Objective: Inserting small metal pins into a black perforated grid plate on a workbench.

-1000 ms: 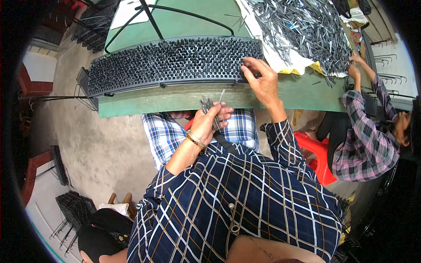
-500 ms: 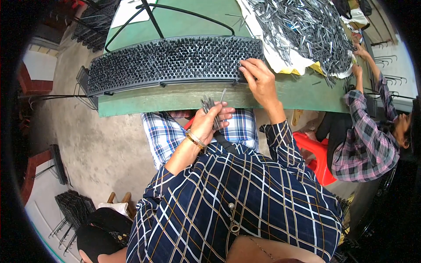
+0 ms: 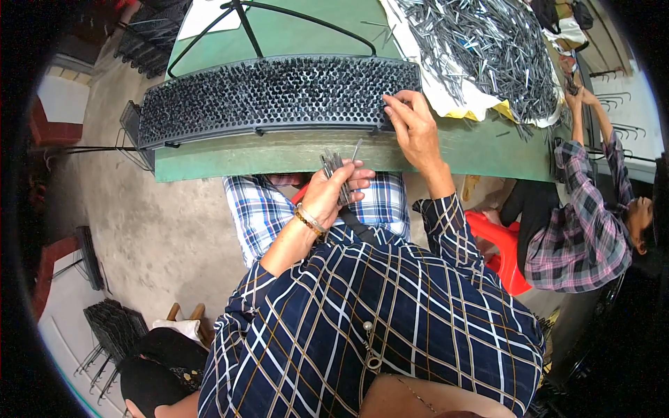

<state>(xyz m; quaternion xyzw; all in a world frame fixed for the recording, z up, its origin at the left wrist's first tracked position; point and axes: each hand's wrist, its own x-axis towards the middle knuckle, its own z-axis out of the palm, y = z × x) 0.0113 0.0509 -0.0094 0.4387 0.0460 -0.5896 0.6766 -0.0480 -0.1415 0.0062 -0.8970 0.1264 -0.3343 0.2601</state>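
Note:
A bundle of thin dark grey rods is in my left hand, pinched under the thumb, with one rod sticking up apart from the others. My right hand is at the right end of a long black rack full of small holes. Thumb and forefinger of that hand are closed together at the rack's surface; what they hold, if anything, is too small to make out. Dark tips stand up from many of the rack's holes, most densely toward its left side.
A large heap of similar rods lies on a white sheet at the back right of the green table. Bent black bars rise behind the rack. At the right sits another person, hands near the heap, beside a red stool.
My right hand has stayed at the rack's right end with only a slight shift of the fingers. The other person's hands have drawn together by the heap's edge.

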